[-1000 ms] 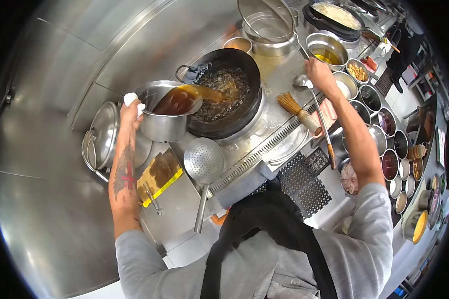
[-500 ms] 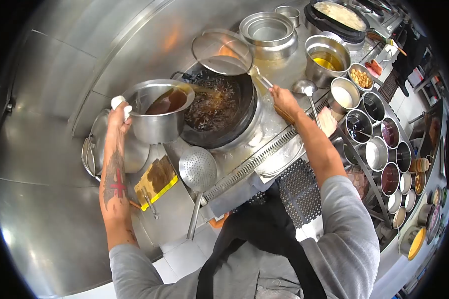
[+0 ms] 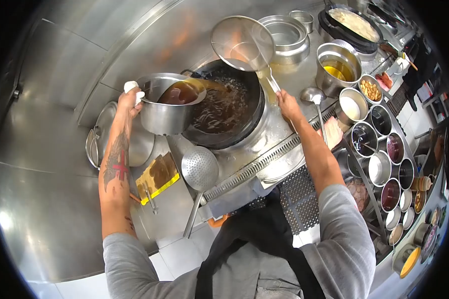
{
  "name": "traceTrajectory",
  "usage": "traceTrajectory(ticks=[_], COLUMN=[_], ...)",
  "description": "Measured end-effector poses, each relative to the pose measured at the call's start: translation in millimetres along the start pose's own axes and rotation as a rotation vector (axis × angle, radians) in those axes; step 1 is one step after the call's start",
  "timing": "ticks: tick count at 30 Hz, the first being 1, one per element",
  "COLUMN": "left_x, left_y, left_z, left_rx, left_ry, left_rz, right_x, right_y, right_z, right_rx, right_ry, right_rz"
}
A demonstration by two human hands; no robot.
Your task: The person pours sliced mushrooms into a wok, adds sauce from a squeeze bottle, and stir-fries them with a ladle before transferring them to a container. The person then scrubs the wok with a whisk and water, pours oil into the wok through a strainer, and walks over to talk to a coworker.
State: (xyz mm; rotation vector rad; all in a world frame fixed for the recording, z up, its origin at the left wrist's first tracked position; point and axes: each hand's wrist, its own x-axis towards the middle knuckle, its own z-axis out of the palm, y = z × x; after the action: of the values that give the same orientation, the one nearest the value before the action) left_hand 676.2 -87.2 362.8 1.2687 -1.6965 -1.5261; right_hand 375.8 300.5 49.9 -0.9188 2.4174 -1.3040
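With a white cloth point(image 3: 133, 88) in its fingers, my left hand point(image 3: 128, 103) grips the far-left side of a steel pot point(image 3: 165, 117). The pot tilts to the right over the edge of a black wok point(image 3: 255, 112), and amber liquid runs from its rim into the wok. Dark, bubbling liquid point(image 3: 222, 107) fills much of the wok. My right hand point(image 3: 288, 104) is closed round the handle of a round mesh strainer point(image 3: 242, 42), raised above the wok's back edge. Nothing clear shows in the mesh. The pot's handle is hidden by the cloth.
A perforated skimmer point(image 3: 199, 168) lies by the wok's front. To the right are a ladle point(image 3: 313, 94), a pot of yellow oil point(image 3: 338, 70) and several seasoning tins point(image 3: 379, 168). A large lidded pot point(image 3: 137, 147) stands at left, near a yellow-edged packet point(image 3: 158, 178).
The strainer has moved up and to the right, away from the wok's middle. Liquid now covers more of the dark bits in the wok. The view has shifted slightly.
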Motion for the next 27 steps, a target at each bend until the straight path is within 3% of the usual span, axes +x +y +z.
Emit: traceTrajectory(ticks=[6,9,21,27], left_x=[0,4,-16,-38], left_y=[7,10,1,-10], left_z=[1,4,-35,-56], left_rx=[0.033,0.059,0.206,0.332], left_ry=[0.016,0.02,0.068,-0.002], left_rz=[-0.029,-0.002,0.054,0.171], right_x=[-3,-5,-52,-73], right_y=[-1,-18,-63,-84], right_z=[-14,-33,-70,-79], right_rx=[-0.079,0.052,-0.07,-0.032], right_ry=[-0.051,0.037,0.143,0.119], right_rz=[-0.021,0.071,-0.105,0.05])
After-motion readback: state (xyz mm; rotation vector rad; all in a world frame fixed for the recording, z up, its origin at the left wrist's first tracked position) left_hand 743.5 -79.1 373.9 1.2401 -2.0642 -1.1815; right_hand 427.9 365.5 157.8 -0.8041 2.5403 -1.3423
